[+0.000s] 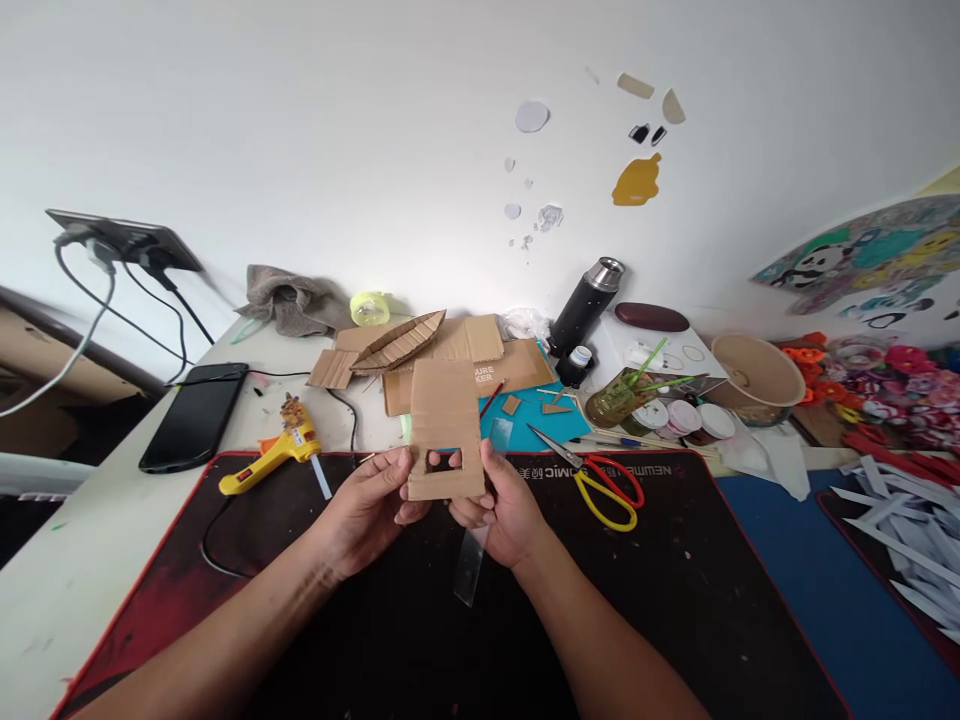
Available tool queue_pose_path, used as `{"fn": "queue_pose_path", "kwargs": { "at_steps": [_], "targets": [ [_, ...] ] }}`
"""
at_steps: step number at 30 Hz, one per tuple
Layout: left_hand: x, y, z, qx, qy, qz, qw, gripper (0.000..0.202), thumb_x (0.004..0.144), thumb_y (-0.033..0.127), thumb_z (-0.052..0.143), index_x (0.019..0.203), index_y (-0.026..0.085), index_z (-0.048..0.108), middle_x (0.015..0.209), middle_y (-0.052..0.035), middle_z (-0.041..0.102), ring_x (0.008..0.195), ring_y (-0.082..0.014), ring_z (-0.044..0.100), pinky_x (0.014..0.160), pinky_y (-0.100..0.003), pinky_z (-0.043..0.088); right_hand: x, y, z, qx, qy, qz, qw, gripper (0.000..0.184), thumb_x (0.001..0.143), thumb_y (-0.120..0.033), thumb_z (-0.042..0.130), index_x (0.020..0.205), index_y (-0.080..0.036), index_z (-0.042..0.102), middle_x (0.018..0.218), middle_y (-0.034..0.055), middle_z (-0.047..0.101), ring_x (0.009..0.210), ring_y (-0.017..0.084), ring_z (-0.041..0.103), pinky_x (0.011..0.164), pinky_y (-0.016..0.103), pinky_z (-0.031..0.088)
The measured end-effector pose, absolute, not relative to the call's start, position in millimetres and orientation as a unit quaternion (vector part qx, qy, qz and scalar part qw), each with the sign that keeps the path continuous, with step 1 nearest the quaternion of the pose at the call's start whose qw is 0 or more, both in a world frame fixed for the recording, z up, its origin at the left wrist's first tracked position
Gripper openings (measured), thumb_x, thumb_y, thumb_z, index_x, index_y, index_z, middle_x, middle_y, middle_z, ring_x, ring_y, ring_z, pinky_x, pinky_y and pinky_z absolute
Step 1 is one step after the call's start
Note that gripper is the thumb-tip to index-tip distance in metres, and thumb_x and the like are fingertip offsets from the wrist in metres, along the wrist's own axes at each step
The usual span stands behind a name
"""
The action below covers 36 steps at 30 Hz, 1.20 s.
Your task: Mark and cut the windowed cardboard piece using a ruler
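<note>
Between my two hands I hold up a brown cardboard piece (pixel 446 410) with a rectangular cut-out near its lower edge. My left hand (pixel 364 505) pinches its lower left side, thumb in front. My right hand (pixel 506 505) grips the lower right side the same way. Fingertips show through the cut-out. A clear ruler-like plastic strip (pixel 470 568) lies below my right hand on the black mat (pixel 390 640). Scissors (pixel 592 482) with red and yellow handles rest to the right. On the left is a yellow glue gun (pixel 277 460) with a glue stick in its back.
Behind my hands lie a boat-shaped cardboard piece (pixel 401 343) and flat cardboard sheets (pixel 517 365). A black phone (pixel 193 418) is at left. A black thermos (pixel 587 305), paint jars (pixel 682 418) and a round bowl (pixel 754 385) stand at the right. Paper strips (pixel 911 530) fill the far right.
</note>
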<state>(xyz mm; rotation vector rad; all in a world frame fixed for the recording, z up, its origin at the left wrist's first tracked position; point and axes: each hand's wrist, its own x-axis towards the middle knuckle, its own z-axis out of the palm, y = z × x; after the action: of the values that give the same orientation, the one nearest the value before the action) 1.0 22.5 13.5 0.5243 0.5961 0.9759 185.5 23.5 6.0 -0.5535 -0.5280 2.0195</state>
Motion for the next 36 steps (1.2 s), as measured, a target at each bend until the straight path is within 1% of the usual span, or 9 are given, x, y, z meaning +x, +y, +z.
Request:
{"fn": "queue_pose_path", "kwargs": {
  "at_steps": [5, 8, 10, 13, 18, 22, 27, 31, 36],
  "targets": [
    [5, 26, 12, 0.245, 0.281, 0.463, 0.804, 0.039, 0.08, 0.044, 0.1, 0.085, 0.012, 0.079, 0.068, 0.0023, 0.055, 0.053, -0.0051, 0.036, 0.051, -0.019, 0.033, 188, 25, 5, -0.238, -0.218, 0.818, 0.477, 0.055, 0.088, -0.068, 0.089, 0.096, -0.015, 0.077, 0.045, -0.0146, 0.038, 0.037, 0.004, 0.017, 0.043, 0.023, 0.014],
    [5, 26, 8, 0.247, 0.282, 0.461, 0.804, 0.038, 0.081, 0.043, 0.099, 0.084, 0.012, 0.078, 0.063, 0.0035, 0.052, 0.053, -0.0055, 0.035, 0.051, -0.019, 0.033, 189, 24, 6, -0.243, -0.237, 0.812, 0.475, 0.052, 0.089, -0.066, 0.089, 0.095, -0.015, 0.077, 0.046, -0.0145, 0.037, 0.036, 0.004, 0.018, 0.044, 0.023, 0.014],
    [4, 25, 5, 0.246, 0.282, 0.462, 0.804, 0.04, 0.081, 0.045, 0.099, 0.078, 0.012, 0.075, 0.063, 0.0033, 0.052, 0.052, -0.0052, 0.035, 0.051, -0.02, 0.034, 190, 23, 6, -0.242, -0.242, 0.812, 0.473, 0.052, 0.089, -0.065, 0.089, 0.094, -0.015, 0.078, 0.046, -0.0145, 0.037, 0.037, 0.004, 0.018, 0.044, 0.023, 0.015],
    [3, 25, 6, 0.245, 0.284, 0.465, 0.802, 0.047, 0.078, 0.048, 0.101, 0.069, 0.012, 0.071, 0.067, 0.001, 0.058, 0.051, -0.0043, 0.037, 0.052, -0.021, 0.035, 190, 23, 6, -0.248, -0.231, 0.812, 0.475, 0.051, 0.089, -0.064, 0.089, 0.096, -0.015, 0.079, 0.045, -0.0146, 0.037, 0.037, 0.004, 0.018, 0.044, 0.023, 0.015],
    [3, 25, 10, 0.257, 0.298, 0.455, 0.799, 0.044, 0.085, 0.052, 0.095, 0.094, 0.011, 0.083, 0.06, 0.0026, 0.052, 0.053, -0.0082, 0.043, 0.054, -0.022, 0.036, 190, 24, 7, -0.253, -0.228, 0.808, 0.481, 0.052, 0.088, -0.065, 0.09, 0.097, -0.015, 0.079, 0.046, -0.0148, 0.037, 0.037, 0.004, 0.018, 0.044, 0.023, 0.014],
    [3, 26, 12, 0.268, 0.31, 0.458, 0.789, 0.044, 0.087, 0.054, 0.092, 0.092, 0.012, 0.081, 0.064, 0.0014, 0.055, 0.055, -0.0091, 0.045, 0.054, -0.022, 0.038, 190, 25, 5, -0.255, -0.234, 0.805, 0.482, 0.051, 0.09, -0.064, 0.088, 0.098, -0.015, 0.078, 0.047, -0.0151, 0.036, 0.037, 0.004, 0.017, 0.045, 0.023, 0.015],
    [0, 28, 16, 0.281, 0.333, 0.456, 0.776, 0.051, 0.088, 0.064, 0.087, 0.092, 0.013, 0.081, 0.074, -0.0036, 0.066, 0.056, -0.0107, 0.049, 0.052, -0.024, 0.04, 188, 24, 5, -0.269, -0.231, 0.808, 0.47, 0.052, 0.09, -0.065, 0.088, 0.098, -0.015, 0.077, 0.047, -0.0152, 0.035, 0.038, 0.004, 0.017, 0.044, 0.023, 0.014],
    [-4, 27, 21, 0.297, 0.367, 0.459, 0.752, 0.047, 0.083, 0.058, 0.093, 0.095, 0.014, 0.082, 0.088, -0.0072, 0.073, 0.062, -0.0116, 0.055, 0.053, -0.023, 0.041, 189, 25, 7, -0.277, -0.239, 0.802, 0.472, 0.052, 0.088, -0.064, 0.09, 0.099, -0.015, 0.077, 0.047, -0.0152, 0.036, 0.038, 0.004, 0.018, 0.044, 0.023, 0.015],
    [-5, 25, 23, 0.319, 0.43, 0.461, 0.708, 0.045, 0.081, 0.057, 0.095, 0.092, 0.015, 0.083, 0.086, -0.0065, 0.073, 0.063, -0.0115, 0.055, 0.055, -0.023, 0.041, 189, 26, 8, -0.31, -0.236, 0.795, 0.464, 0.052, 0.086, -0.064, 0.09, 0.095, -0.015, 0.075, 0.047, -0.0142, 0.039, 0.038, 0.003, 0.021, 0.043, 0.022, 0.015]
  ]
}}
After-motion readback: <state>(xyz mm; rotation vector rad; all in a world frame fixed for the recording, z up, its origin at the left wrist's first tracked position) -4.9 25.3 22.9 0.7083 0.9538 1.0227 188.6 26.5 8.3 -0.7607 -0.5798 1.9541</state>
